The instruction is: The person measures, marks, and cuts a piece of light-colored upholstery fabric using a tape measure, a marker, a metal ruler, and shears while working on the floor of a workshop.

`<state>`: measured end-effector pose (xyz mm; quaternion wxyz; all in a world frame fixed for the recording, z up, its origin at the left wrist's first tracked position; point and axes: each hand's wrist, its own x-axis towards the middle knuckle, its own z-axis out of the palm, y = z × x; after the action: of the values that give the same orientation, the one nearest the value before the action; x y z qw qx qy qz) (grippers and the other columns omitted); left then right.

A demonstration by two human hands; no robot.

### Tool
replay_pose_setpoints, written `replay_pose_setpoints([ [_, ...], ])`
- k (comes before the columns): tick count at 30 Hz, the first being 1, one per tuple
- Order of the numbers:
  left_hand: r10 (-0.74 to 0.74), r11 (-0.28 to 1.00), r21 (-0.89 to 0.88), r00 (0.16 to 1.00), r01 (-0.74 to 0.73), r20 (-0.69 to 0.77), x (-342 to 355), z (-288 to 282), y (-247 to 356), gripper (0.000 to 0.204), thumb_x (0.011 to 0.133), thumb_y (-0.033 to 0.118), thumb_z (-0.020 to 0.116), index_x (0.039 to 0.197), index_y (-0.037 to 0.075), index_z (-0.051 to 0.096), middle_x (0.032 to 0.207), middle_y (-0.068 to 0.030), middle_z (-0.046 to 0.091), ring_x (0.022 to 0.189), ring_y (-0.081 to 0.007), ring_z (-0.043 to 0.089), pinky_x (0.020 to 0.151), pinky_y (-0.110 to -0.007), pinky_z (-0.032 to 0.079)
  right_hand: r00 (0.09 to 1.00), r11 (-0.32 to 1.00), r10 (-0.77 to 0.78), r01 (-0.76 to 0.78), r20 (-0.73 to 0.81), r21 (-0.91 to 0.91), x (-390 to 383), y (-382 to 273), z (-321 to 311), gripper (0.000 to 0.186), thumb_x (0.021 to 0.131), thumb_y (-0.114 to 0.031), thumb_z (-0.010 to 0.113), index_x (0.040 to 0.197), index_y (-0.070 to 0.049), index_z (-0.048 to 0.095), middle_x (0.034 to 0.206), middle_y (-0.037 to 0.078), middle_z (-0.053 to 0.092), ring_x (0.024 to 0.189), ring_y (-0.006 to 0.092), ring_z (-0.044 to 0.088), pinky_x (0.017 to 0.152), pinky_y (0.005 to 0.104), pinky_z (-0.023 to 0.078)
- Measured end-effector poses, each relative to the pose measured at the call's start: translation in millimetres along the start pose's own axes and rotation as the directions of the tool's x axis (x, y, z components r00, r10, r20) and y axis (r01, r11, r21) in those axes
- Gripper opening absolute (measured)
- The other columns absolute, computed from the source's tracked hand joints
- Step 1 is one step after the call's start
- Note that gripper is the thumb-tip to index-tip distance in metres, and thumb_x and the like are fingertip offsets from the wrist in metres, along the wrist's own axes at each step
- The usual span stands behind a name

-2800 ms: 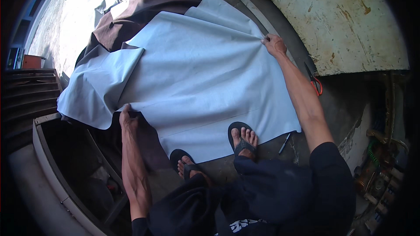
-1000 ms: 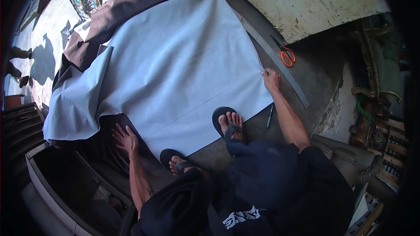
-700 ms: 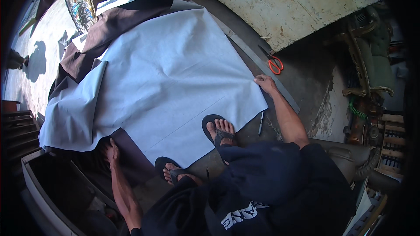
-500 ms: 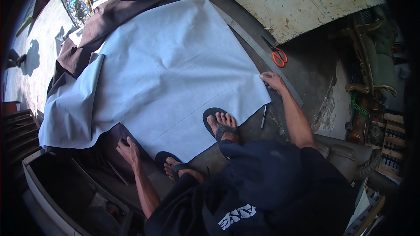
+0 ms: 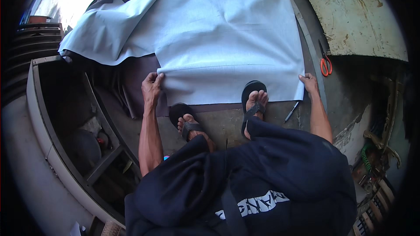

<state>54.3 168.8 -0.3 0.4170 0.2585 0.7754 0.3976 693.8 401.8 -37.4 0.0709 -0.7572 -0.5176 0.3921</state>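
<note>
A large sheet of fabric-like material point(image 5: 227, 26), white on its upper side with brown showing where it folds, spreads over the floor before me. My left hand point(image 5: 152, 88) pinches its left edge, at the end of a raised crease running across along a thin drawn line. At the opposite edge my right hand point(image 5: 310, 83) grips the sheet between thumb and fingers. My right foot in a black flip-flop point(image 5: 247, 92) presses on the sheet's near part. A pen point(image 5: 291, 112) lies by the near right corner. Orange-handled scissors point(image 5: 325, 64) rest on the floor beyond my right hand.
An open box-like wooden frame point(image 5: 39, 105) stands close on the left, with things inside. Brown material point(image 5: 140, 78) lies beneath the sheet's left side. A pale, stained board point(image 5: 363, 17) covers the far right. A green coiled hose point(image 5: 365, 157) hangs at the right.
My left hand has moved up from the brown material and taken the sheet's left edge. A crease now rises along the drawn line. The view has turned and shifted.
</note>
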Motion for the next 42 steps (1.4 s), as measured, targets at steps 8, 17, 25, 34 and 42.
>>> replay_pose_setpoints([
  [8, -0.204, 0.978, 0.037, 0.898, 0.206, 0.391, -45, -5, -11, 0.039, 0.085, 0.022, 0.078, 0.11, -0.005, 0.065, 0.094, -0.0099, 0.071, 0.084, -0.0149, 0.065, 0.08, -0.03, 0.05, 0.999, 0.998, 0.002, 0.001, -0.054, 0.057, -2, 9, 6, 0.037, 0.081, -0.025, 0.08, 0.104, 0.0, 0.067, 0.09, 0.006, 0.069, 0.081, 0.0147, 0.063, 0.076, 0.0305, 0.05],
  [17, -0.381, 0.771, 0.625, 0.877, 0.125, 0.295, -43, -29, -39, 0.042, 0.075, 0.028, 0.083, 0.098, -0.006, 0.073, 0.085, -0.0165, 0.073, 0.078, -0.0228, 0.07, 0.075, -0.038, 0.052, 0.98, 0.966, -0.022, -0.03, -0.199, -0.256, -6, 12, 18, 0.051, 0.079, -0.042, 0.079, 0.112, -0.005, 0.066, 0.098, 0.012, 0.072, 0.093, 0.0267, 0.068, 0.085, 0.0391, 0.051],
  [25, -0.373, 0.665, 0.746, 0.872, 0.014, 0.316, -42, -1, -26, 0.047, 0.074, 0.035, 0.081, 0.096, -0.006, 0.073, 0.088, -0.0223, 0.073, 0.086, -0.0342, 0.072, 0.078, -0.043, 0.053, 0.937, 0.978, 0.028, -0.098, -0.347, -0.186, -55, 49, 14, 0.054, 0.079, -0.041, 0.079, 0.115, -0.003, 0.066, 0.105, 0.015, 0.072, 0.101, 0.0285, 0.068, 0.089, 0.0387, 0.051],
  [34, -0.302, 0.667, 0.736, 0.863, -0.111, 0.405, -49, -14, -22, 0.048, 0.079, 0.036, 0.075, 0.096, -0.009, 0.071, 0.089, -0.0263, 0.072, 0.088, -0.0362, 0.071, 0.079, -0.043, 0.052, 0.928, 0.972, 0.073, -0.148, -0.365, -0.182, -67, 60, 12, 0.047, 0.08, -0.039, 0.079, 0.108, -0.003, 0.07, 0.102, 0.013, 0.073, 0.098, 0.0262, 0.068, 0.089, 0.0376, 0.051],
  [42, -0.146, 0.682, 0.712, 0.923, -0.166, 0.356, -48, -21, -36, 0.037, 0.077, 0.032, 0.074, 0.08, -0.004, 0.072, 0.076, -0.0229, 0.068, 0.071, -0.0373, 0.067, 0.07, -0.043, 0.051, 0.961, 0.993, 0.014, -0.045, -0.277, -0.105, -70, 61, 16, 0.045, 0.079, -0.039, 0.08, 0.104, -0.003, 0.072, 0.086, 0.006, 0.069, 0.08, 0.0173, 0.063, 0.077, 0.0328, 0.048],
])
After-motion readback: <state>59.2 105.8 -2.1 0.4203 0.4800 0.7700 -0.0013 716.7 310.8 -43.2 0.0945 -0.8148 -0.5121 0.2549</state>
